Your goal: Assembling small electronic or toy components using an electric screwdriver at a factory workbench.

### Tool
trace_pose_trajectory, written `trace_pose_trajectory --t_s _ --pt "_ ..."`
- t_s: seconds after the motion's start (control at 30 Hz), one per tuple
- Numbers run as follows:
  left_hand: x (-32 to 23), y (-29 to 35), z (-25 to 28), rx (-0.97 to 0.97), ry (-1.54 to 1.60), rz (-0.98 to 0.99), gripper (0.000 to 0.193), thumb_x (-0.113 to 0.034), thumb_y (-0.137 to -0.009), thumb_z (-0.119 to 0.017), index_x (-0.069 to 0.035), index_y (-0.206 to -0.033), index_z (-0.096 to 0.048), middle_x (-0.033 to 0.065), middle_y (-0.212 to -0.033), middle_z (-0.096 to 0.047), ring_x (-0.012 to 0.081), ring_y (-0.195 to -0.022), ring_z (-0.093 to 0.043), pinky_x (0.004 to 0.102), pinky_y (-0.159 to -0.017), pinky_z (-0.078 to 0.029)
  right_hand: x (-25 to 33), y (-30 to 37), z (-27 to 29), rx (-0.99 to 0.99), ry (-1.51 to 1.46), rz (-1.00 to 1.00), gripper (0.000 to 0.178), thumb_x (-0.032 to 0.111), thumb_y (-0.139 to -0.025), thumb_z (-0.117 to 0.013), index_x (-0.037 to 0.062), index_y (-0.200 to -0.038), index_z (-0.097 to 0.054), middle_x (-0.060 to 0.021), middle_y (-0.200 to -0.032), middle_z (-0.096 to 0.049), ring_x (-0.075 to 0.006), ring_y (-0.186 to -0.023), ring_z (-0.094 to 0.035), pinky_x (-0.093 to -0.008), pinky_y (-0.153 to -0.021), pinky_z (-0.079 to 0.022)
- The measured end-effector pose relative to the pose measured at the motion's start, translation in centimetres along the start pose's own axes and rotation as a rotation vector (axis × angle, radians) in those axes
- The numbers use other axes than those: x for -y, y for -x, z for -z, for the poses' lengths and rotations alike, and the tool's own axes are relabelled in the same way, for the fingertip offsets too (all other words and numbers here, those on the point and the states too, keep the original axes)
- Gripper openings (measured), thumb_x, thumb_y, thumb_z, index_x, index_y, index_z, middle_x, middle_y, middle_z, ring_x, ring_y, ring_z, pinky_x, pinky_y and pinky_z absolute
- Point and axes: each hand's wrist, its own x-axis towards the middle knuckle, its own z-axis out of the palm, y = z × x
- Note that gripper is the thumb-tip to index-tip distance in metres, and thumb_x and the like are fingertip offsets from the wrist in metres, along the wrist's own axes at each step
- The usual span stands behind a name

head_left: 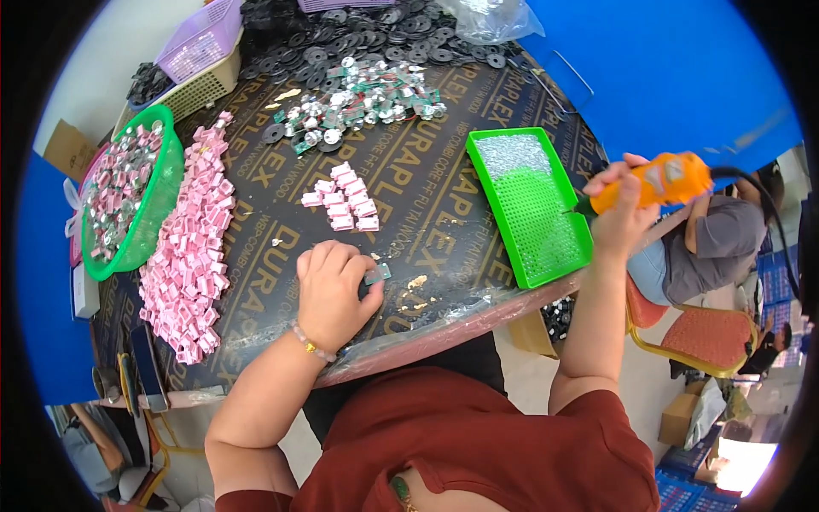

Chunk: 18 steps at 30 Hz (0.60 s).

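Observation:
My right hand (621,205) is wrapped round an orange electric screwdriver (653,183), its dark tip pointing left over the side of a green perforated tray (500,224). Small silvery screws (512,154) lie heaped in the far part of that tray and scattered thinly nearer to me. Low on the tabletop, my left hand (333,286) has its thumb and fingers closed on a small clear greenish piece (378,273); its exact kind is too small to tell. Just beyond those fingers sits a neat cluster of pink plastic parts (343,200).
A long heap of pink parts (188,256) runs beside a tilted green basket (162,218) of assembled pieces. Farther back are clear-and-green parts (367,98), black discs (341,38) and a purple basket (200,43). Another person (721,243) sits at the right, near a red chair (704,337).

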Motion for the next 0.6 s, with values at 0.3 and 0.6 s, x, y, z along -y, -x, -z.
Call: trace_pose_trajectory --t_s 0.3,0.6 --pt "0.4 0.3 -0.4 -0.006 0.031 -0.033 0.024 -0.014 -0.063 -0.074 -0.012 -0.084 -0.063 0.0027 -0.088 -0.057 0.0246 -0.094 -0.053 0.0396 -0.082 -0.037 4.3 7.0 -11.7 0.357 -0.515 -0.298 0.063 0.047 -0.08 -0.071 0.0045 -0.117 -0.045 -0.0084 -0.078 -0.054 -0.017 -0.061 -0.057 -0.0295 -0.055 -0.049" --pt "0.6 0.4 -0.1 -0.014 0.059 -0.025 0.025 -0.015 -0.062 -0.073 -0.008 -0.082 -0.061 0.0037 -0.089 -0.057 0.0234 -0.092 -0.052 0.0383 -0.081 -0.037 2.7 10.4 -16.9 0.579 -0.557 -0.412 0.062 0.05 -0.081 -0.07 0.0054 -0.115 -0.043 -0.0104 -0.08 -0.055 -0.0178 -0.061 -0.057 -0.0338 -0.056 -0.051"
